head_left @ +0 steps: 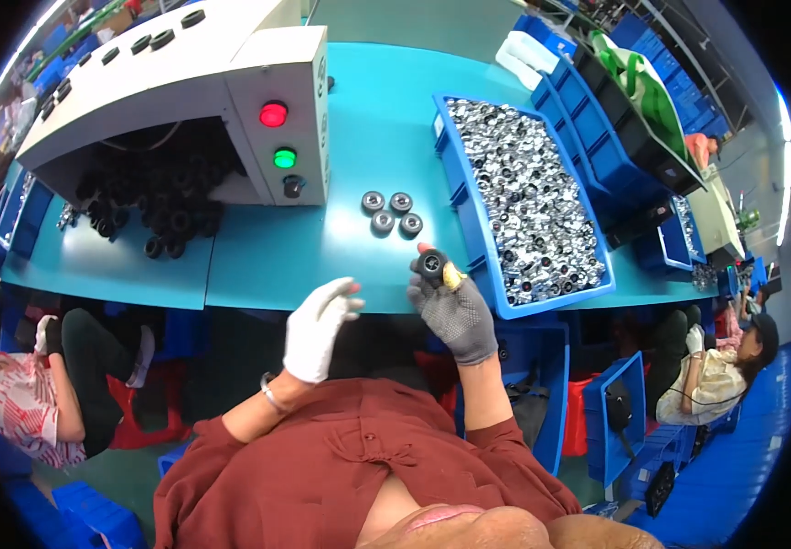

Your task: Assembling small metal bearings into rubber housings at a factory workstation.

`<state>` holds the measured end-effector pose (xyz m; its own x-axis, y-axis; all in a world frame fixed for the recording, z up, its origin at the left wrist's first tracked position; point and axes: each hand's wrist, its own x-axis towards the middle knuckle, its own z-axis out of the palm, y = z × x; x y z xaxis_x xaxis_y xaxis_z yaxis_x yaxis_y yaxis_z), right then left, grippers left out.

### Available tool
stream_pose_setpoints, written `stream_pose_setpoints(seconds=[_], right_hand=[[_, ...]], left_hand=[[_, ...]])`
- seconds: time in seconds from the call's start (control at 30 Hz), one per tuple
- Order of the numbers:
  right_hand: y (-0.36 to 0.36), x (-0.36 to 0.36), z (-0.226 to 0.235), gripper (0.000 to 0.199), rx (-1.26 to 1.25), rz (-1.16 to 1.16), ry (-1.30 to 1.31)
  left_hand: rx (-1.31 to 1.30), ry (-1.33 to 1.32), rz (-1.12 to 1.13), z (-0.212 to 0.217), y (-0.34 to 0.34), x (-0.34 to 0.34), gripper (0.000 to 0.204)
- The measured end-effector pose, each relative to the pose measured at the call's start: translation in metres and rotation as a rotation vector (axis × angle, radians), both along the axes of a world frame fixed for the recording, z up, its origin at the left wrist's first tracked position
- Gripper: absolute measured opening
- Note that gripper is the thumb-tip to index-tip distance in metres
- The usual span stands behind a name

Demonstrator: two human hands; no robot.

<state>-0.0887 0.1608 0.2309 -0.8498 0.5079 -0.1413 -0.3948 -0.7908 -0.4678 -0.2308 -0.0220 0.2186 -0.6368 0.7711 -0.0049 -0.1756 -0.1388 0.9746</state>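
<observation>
I saw the small black wheel [431, 263] near the table's [277, 261] front edge, clamped by the fingers of the right hand [455, 306], its hub turned upward, perhaps so the face stayed visible. The left hand [320, 329] was empty, its fingers slightly apart. Four similar wheels [383, 221] stood grouped ahead, probably for easy reach, beside a blue bin [560, 300] of shiny parts [533, 201].
</observation>
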Motion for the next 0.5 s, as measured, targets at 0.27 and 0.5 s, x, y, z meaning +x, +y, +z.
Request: stream_pose_setpoints(seconds=[0.27,0.5], right_hand=[[0.001,-0.013,-0.004,0.044,-0.363,0.111,0.175],[-0.013,-0.018,0.026,0.032,1.061,-0.167,-0.662]], left_hand=[[-0.085,0.297,0.194,0.022,-0.041,-0.055,0.021],[-0.149,1.12,0.527,0.045,-0.031,-0.179,0.023]])
